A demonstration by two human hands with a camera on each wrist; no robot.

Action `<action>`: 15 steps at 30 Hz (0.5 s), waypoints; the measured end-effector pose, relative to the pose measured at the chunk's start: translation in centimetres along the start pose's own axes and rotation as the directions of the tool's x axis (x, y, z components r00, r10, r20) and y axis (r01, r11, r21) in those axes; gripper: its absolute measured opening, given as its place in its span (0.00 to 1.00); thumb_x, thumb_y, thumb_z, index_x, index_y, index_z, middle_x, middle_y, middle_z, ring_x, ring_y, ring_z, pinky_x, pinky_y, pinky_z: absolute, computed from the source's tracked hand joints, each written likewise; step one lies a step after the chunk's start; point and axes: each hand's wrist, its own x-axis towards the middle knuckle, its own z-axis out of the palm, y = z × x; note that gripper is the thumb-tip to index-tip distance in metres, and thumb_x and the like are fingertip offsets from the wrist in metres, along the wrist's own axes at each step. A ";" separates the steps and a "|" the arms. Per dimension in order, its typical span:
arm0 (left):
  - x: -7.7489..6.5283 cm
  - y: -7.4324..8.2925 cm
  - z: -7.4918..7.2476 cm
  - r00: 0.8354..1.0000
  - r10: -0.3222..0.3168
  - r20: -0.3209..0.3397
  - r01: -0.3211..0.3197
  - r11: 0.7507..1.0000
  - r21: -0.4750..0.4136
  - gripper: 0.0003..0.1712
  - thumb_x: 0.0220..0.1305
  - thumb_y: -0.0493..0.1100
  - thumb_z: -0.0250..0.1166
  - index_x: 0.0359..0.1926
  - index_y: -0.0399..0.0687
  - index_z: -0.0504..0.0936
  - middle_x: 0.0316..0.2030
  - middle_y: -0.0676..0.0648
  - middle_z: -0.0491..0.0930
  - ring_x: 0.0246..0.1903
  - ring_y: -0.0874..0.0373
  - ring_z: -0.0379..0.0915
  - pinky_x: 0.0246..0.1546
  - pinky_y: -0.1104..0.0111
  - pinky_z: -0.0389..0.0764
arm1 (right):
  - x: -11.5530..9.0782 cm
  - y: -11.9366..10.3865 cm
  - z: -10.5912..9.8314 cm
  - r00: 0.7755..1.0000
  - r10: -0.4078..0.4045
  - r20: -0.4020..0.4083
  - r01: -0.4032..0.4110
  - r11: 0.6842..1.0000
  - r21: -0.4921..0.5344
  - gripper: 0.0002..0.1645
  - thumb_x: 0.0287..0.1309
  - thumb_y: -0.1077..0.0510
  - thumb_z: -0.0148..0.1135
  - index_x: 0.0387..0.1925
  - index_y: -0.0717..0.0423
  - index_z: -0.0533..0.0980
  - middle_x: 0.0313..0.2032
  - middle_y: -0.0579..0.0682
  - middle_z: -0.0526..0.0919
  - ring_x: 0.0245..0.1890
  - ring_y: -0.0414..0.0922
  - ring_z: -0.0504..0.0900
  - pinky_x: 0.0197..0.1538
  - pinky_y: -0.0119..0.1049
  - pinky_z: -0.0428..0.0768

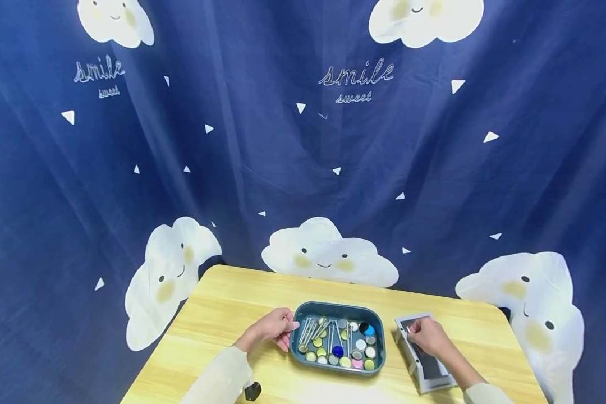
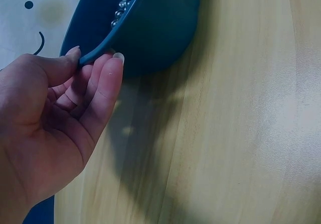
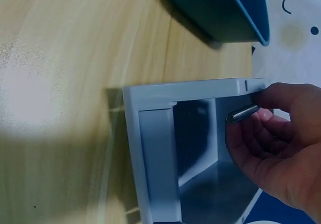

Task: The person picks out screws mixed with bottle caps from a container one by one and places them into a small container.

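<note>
A dark teal tray holds several slim metal rods and many round pieces in white, yellow, pink and blue, such as a white disc. My left hand pinches its left rim between thumb and fingers, which the left wrist view shows close up on the tray wall. Over a grey open-topped box, my right hand pinches a short shiny metal cylinder, held above the opening. In the head view the right hand hides part of the box.
The light wooden table carries both containers, the box to the right of the tray. A small black object shows beside the left sleeve. Behind the table hangs a blue curtain with clouds.
</note>
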 end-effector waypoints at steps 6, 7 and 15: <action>-0.1 0.0 0.0 1.000 0.004 -0.003 -0.004 1.000 0.004 0.10 0.76 0.39 0.59 0.39 0.40 0.68 0.20 0.49 0.71 0.14 0.60 0.76 0.19 0.64 0.91 | 0.1 0.7 0.7 1.000 -0.013 -0.004 0.013 0.999 -0.030 0.12 0.55 0.68 0.64 0.20 0.56 0.75 0.16 0.44 0.74 0.13 0.38 0.72 0.19 0.27 0.73; -0.1 0.0 0.0 1.000 0.005 -0.005 -0.005 1.000 0.003 0.10 0.76 0.39 0.59 0.39 0.40 0.68 0.20 0.49 0.71 0.14 0.60 0.76 0.19 0.65 0.91 | 0.1 0.8 0.8 1.000 -0.015 -0.006 0.015 0.999 -0.039 0.12 0.56 0.68 0.64 0.19 0.56 0.75 0.16 0.44 0.74 0.13 0.38 0.72 0.19 0.27 0.72; -0.1 -0.1 0.0 1.000 0.002 -0.010 -0.002 1.000 -0.017 0.09 0.76 0.38 0.59 0.37 0.42 0.68 0.19 0.49 0.71 0.13 0.60 0.77 0.18 0.66 0.90 | 0.3 1.7 1.4 0.999 0.005 0.041 -0.001 0.993 -0.115 0.14 0.61 0.66 0.64 0.20 0.55 0.75 0.18 0.45 0.75 0.17 0.38 0.73 0.20 0.28 0.72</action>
